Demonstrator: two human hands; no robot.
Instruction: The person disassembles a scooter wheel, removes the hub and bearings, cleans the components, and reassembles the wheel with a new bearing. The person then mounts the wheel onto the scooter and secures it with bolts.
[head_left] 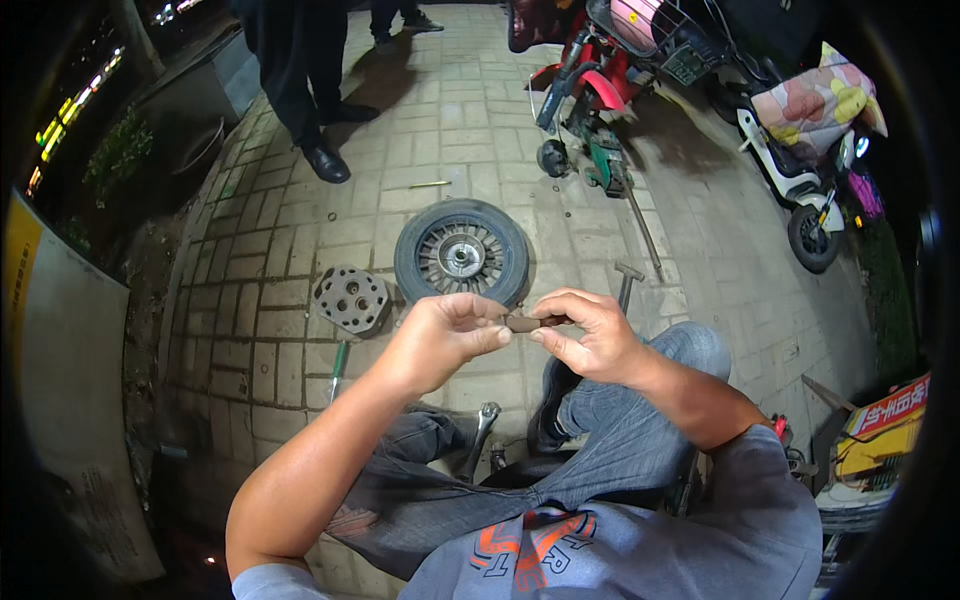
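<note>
Paved ground of grey-beige bricks (480, 130) spread under everything. Red electric scooter (590, 80) and white scooter with flowered cushion (810, 150) parked at the far right side, well apart from the hands. Black trousers and black shoes of another person (310, 100) stood at the top left. Black rubber wheel with silver spoked hub (461, 252) lay flat on the bricks, just beyond the hands. Round grey metal disc with holes (350, 298) lay beside it on the left, apart from it. Long grey metal hammer (628, 282) rested to the right of the wheel; silver wrench (480, 430) lay lower, near the knees in blue jeans.

Left hand (445, 335) and right hand (590, 335) were raised together above the lap, with small dark brown flat piece (522, 323) between them. Fingers of the left hand (490, 318) closed on its left end, fingers of the right hand (548, 330) pinched on its right end; piece held in the air, touching nothing else.

Possible trouble, as a judgement only: such a small piece, gripped only by the tips, could slip and fall on the bricks, then be lost in the dim light among the joints. Too strong bending between both hands could also break it.
</note>
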